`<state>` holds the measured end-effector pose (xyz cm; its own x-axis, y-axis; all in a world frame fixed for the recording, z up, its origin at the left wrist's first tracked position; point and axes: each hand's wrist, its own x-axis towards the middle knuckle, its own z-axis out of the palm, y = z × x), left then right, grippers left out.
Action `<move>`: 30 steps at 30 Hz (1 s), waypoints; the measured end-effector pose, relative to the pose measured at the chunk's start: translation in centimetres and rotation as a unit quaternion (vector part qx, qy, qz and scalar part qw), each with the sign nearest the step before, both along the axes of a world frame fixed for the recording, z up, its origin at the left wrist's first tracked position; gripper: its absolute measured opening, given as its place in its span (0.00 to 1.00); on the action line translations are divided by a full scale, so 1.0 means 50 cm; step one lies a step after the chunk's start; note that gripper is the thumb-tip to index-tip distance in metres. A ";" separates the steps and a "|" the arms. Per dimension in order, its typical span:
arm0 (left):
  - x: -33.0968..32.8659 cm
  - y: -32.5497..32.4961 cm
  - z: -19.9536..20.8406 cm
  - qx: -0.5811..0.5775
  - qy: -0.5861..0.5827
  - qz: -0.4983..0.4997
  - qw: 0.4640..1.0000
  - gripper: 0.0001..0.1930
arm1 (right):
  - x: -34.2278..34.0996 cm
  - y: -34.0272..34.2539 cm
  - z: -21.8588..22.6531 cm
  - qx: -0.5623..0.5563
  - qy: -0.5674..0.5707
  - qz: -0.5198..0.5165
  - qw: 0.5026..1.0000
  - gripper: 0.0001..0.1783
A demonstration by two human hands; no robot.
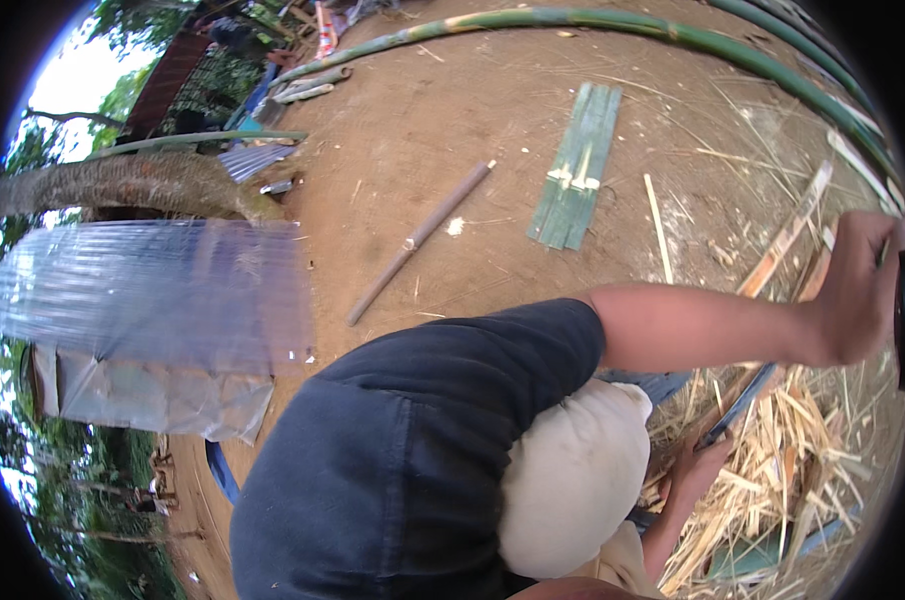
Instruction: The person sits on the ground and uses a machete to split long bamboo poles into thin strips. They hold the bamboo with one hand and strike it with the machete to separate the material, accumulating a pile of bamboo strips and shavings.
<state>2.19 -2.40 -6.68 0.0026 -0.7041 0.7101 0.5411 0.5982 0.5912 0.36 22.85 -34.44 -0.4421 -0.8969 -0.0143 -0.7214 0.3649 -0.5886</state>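
Blade (741, 402) in lowered hand (701, 468)

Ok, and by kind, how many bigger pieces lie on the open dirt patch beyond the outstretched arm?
Long green bamboo poles: 2
Flat bundle of green slats: 1
Brown stick: 1
Pale thin splint: 1
Total: 5
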 end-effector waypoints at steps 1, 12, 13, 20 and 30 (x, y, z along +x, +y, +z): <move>-0.014 -0.004 0.007 0.006 -0.014 0.000 1.000 0.15 | -0.001 -0.003 0.015 0.009 -0.067 -0.011 0.998 0.33; 0.048 0.021 0.109 0.172 0.085 -0.181 0.965 0.20 | -0.081 0.032 0.142 0.008 -0.255 -0.188 0.948 0.22; 0.043 0.028 0.125 0.166 0.073 -0.171 0.968 0.20 | -0.080 0.043 0.135 -0.002 -0.262 -0.187 0.947 0.21; -0.003 0.027 0.122 0.186 0.020 -0.124 0.974 0.20 | -0.074 0.042 0.201 -0.132 -0.226 -0.251 0.932 0.21; -0.028 0.025 0.117 0.105 -0.075 -0.235 0.963 0.15 | -0.040 -0.043 0.394 -0.247 -0.273 -0.083 0.926 0.24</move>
<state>0.78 -1.17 -0.84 -0.4430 -0.7307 0.5195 0.6217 0.1671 0.7652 -1.65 20.71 -14.74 -0.6218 -0.7743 0.1177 -0.2257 0.0332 -0.9736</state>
